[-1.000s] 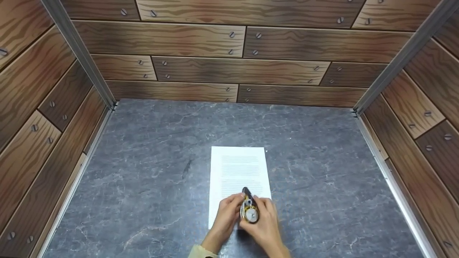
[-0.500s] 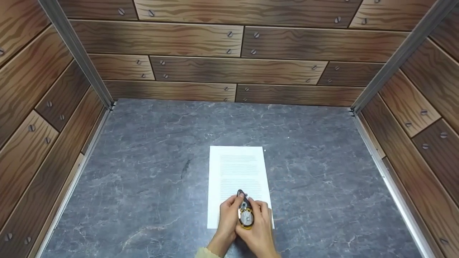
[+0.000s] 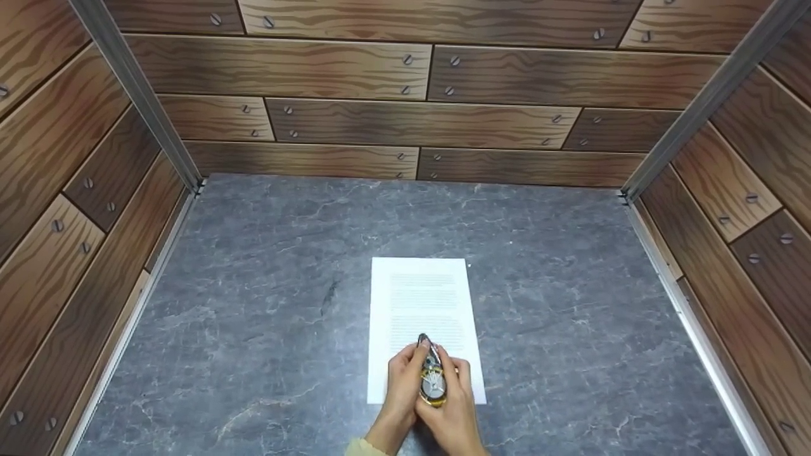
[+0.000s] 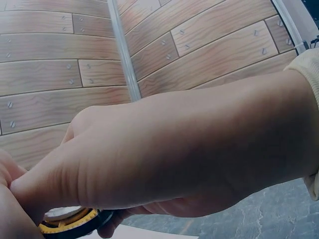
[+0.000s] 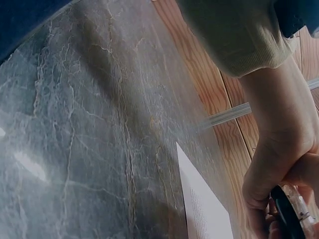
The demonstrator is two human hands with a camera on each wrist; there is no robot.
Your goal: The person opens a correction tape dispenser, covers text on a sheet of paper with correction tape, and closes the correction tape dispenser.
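With curled fingers (image 3: 450,368), left hand (image 3: 399,385) and right hand (image 3: 454,405) pinched a correction-tape dispenser (image 3: 433,384) over a printed sheet (image 3: 382,304); steady, light pressure likely suited its narrow tip (image 3: 422,336).

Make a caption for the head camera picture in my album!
Left hand and right hand together hold a small black-and-yellow gadget over a printed page.
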